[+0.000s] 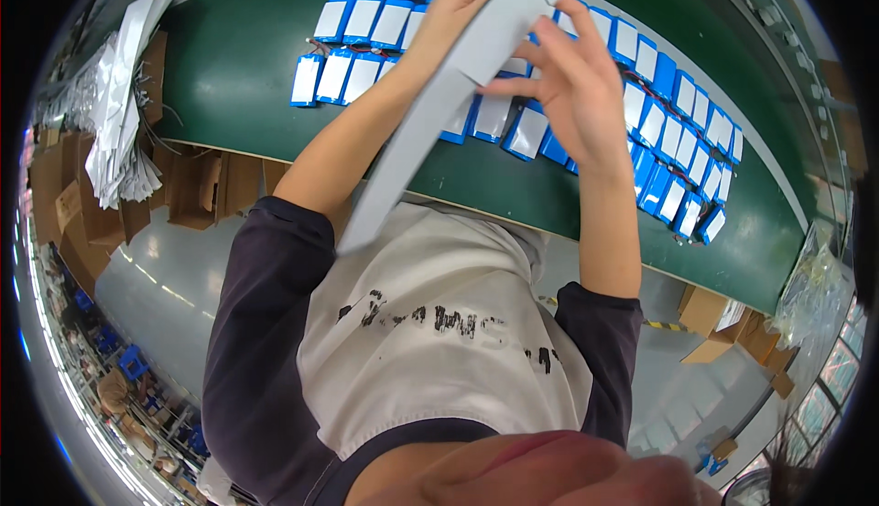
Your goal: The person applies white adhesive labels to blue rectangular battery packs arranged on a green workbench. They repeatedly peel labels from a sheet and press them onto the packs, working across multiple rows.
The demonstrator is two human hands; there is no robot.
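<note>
A long pale grey cardboard piece, creased and slit along its right side, slants over the bench in front of my chest. My left hand grips its far left edge, with the fingertips partly hidden behind it. On the other side, my right hand has its fingers spread, the tips at the slit edge of the cardboard. Beneath both hands lie rows of blue battery packs with white labels. The cardboard and my arms cover the middle of these rows.
The packs rest on a green bench top; more rows of them stretch to the right. At the left hangs a bundle of white strips near open cardboard boxes. Clear plastic bags and another carton are at the right.
</note>
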